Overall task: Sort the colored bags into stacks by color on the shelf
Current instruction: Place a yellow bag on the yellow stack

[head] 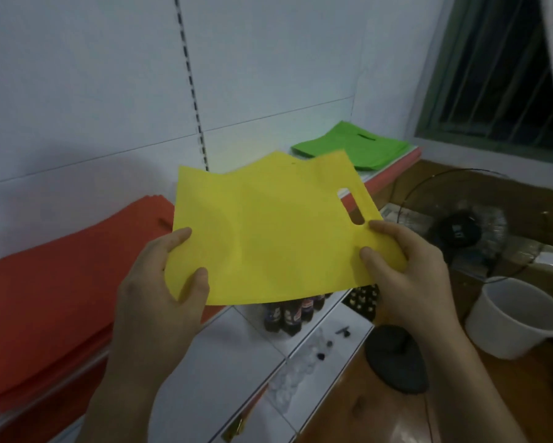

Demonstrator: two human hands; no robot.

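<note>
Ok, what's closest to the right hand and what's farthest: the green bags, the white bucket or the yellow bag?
From the right hand, in the head view:
1. yellow bag: held by that hand at its right edge.
2. white bucket: lower down, off to the right.
3. green bags: stacked far back, up ahead.

Two bare hands are seen: left hand (153, 292), right hand (409, 276). Skin is left uncovered from the fingertips at the grip back through both wrists. Behind the grip, left forearm (125, 394) and right forearm (466, 388) are shown bare right down to the bottom frame edge. Nail detail is lost to blur and low light.
</note>
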